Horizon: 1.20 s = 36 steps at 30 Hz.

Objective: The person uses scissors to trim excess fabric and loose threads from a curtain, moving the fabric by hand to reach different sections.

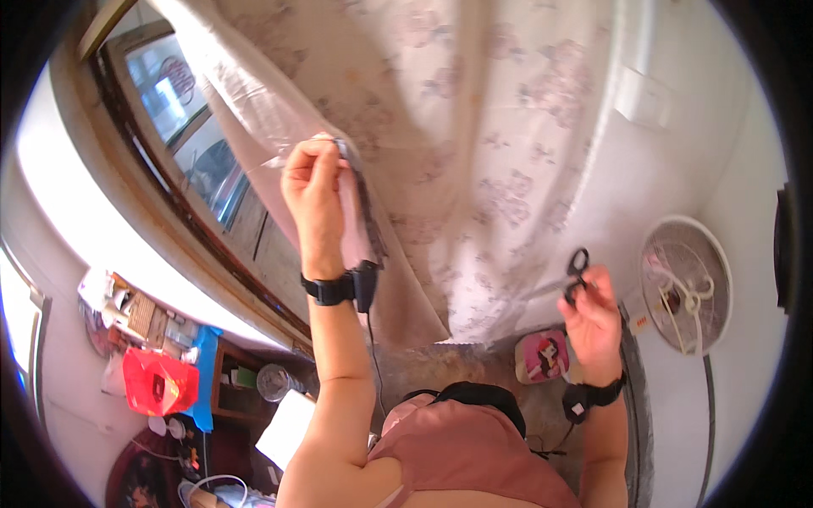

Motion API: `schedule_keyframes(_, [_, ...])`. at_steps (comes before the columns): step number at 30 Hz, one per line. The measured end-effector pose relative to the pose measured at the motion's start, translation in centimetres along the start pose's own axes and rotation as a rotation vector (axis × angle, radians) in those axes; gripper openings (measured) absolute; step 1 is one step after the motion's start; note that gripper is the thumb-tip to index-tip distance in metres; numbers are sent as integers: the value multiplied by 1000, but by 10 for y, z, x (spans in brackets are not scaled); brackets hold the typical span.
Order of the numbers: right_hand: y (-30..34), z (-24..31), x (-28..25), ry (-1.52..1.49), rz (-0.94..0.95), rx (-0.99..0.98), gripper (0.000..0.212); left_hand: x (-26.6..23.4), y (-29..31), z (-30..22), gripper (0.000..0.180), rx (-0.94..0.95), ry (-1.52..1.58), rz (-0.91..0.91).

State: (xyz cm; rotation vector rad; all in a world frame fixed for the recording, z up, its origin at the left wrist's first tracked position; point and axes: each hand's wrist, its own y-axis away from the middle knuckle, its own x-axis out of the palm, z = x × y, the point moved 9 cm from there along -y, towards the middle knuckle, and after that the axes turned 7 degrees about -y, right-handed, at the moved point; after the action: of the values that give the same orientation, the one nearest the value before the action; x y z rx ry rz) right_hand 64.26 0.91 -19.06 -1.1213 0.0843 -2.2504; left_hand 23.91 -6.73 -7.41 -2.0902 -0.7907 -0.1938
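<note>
A pale pink floral curtain (423,102) hangs in front of me over a window and the wall. My left hand (315,173) is raised at its left part, fingers closed in a pinch on the cloth. A narrow dark strip (366,203) runs down beside that hand; whether it is part of the curtain I cannot tell. To the right, apart from the curtain, my right hand (593,317) grips a pair of scissors (578,261) by its black handles. The blades point left, blurred against the cloth. Both wrists wear black straps with small boxes.
A wood-framed window (203,144) shows at the left. At lower left are a red container (159,381), a clear bin (273,383) and cluttered shelves. A round white fan (686,284) stands by the right wall. A stool with a cartoon top (544,356) is low near my right hand.
</note>
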Motion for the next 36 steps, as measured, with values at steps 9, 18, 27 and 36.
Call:
schedule_keyframes(9, [-148, -93, 201, -19, 376, -137, 31, 15, 4, -28, 4, 25, -98, 113])
schedule_keyframes(18, [-149, -74, 212, 666, 402, -381, 26, 28, 24, -55, 6, 59, -121, 95])
schedule_keyframes(27, [-160, -66, 174, 340, 330, -9, 34, 52, 31, -57, 2, -15, -126, 38])
schedule_keyframes(36, [-185, -75, 215, 308, 423, -45, 54, 56, 11, -60, 8, 77, -298, 77])
